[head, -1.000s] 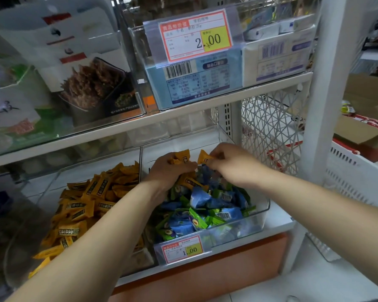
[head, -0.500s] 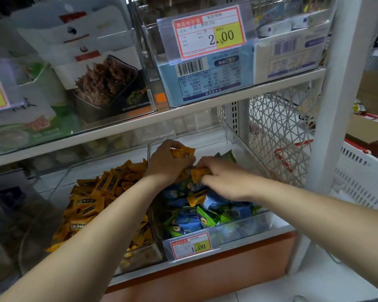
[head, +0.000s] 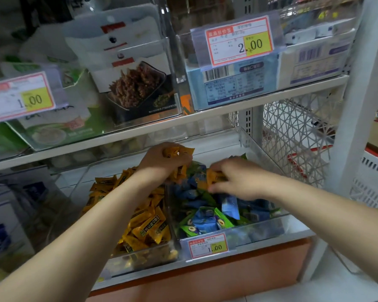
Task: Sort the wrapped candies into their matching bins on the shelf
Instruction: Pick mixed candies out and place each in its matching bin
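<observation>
Two clear bins stand side by side on the lower shelf. The left bin [head: 140,261] is full of orange wrapped candies [head: 147,225]. The right bin [head: 260,232] holds blue and green wrapped candies [head: 207,221]. My left hand [head: 162,164] hovers over the divide between the bins and grips a bunch of orange candies [head: 179,151]. My right hand [head: 238,182] reaches into the right bin and pinches one orange candy [head: 213,178] lying among the blue ones.
A shelf board [head: 205,116] hangs close above the bins, loaded with snack packs and price tags. A white lattice panel [head: 292,136] and post [head: 356,105] close the right side. A white basket [head: 373,182] stands beyond. A price tag [head: 207,246] hangs on the right bin.
My left hand has lifted slightly with its orange candies. My right hand has dropped lower into the right bin and taken hold of another orange candy. The view has tilted upward.
</observation>
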`<state>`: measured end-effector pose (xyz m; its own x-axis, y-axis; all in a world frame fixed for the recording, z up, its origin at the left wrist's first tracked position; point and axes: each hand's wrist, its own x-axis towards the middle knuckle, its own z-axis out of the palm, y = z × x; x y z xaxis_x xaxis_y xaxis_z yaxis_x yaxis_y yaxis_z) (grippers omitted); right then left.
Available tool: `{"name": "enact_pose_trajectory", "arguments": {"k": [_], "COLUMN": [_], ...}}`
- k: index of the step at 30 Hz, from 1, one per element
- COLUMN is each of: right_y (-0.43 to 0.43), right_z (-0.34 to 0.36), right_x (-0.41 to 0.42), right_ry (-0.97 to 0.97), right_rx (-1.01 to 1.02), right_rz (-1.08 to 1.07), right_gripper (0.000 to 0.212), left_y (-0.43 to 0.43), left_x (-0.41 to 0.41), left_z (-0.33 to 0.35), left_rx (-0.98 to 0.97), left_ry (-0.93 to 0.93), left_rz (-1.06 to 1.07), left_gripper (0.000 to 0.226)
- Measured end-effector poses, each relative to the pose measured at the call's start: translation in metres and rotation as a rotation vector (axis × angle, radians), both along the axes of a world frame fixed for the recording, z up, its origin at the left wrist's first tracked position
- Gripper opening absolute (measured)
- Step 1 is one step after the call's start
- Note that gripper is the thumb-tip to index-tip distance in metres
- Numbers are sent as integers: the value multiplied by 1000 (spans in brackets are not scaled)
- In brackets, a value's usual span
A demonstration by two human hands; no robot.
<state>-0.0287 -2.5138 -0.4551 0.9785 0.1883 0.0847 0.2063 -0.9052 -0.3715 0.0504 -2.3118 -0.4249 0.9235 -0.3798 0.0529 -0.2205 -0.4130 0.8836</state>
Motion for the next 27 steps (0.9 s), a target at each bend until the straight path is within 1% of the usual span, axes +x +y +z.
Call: {"name": "enact_pose_trajectory", "arguments": {"k": [2,4,5,7,9,11,13,15,16,18,19,20,21,23,24,25,26,27], "right_y": [3,17,29,57,85,110,130,144,148,152,152,151,149,142,138,133,128,123], "right_z": [9,15,18,25,30,35,34,31,29,25,23,22,21,19,18,17,16,15], "right_x": [4,10,14,23,35,49,62,72,76,80,81,82,81,79,76,74,71,68], "right_ry": [-68,-121,-130,-148,-149,-99,-57,-63,-59,-6,19,21,6,-43,-68,-88,-101,-108], "right_rx": [247,497,594,686,687,642,580,546,546,581,591,587,573,518,482,453,429,401], "right_rz": [-98,-136,-121,-84,-80,-87,-76,-63,-61,-57,-42,-20,-4,7,9,10,10,10], "right_gripper": [29,29,29,33,37,39,35,25,25,57,66,70,69,61,55,50,46,44], "left_y": [16,34,43,63,83,101,114,124,129,137,141,144,147,151,153,154,155,155], "left_x": [0,-1,-2,-3,-2,-2,-1,0,1,3,5,5,5,4,3,1,-1,-4], "left_z": [4,7,9,11,9,6,2,-2,-3,-3,-3,-5,-6,-9,-10,-11,-10,-8], "left_rx": [-29,-19,-6,-12,-30,45,158,231,266,308,337,387,451,510,493,471,457,459], "left_ry": [19,-11,-37,-64,-70,-138,-212,-236,-247,-245,-233,-227,-223,-195,-163,-135,-119,-123], "left_rz": [15,49,74,111,136,161,189,196,199,208,210,207,202,182,173,157,136,114], "left_gripper": [34,36,36,40,49,58,71,87,92,98,101,103,105,100,91,77,63,54]}}
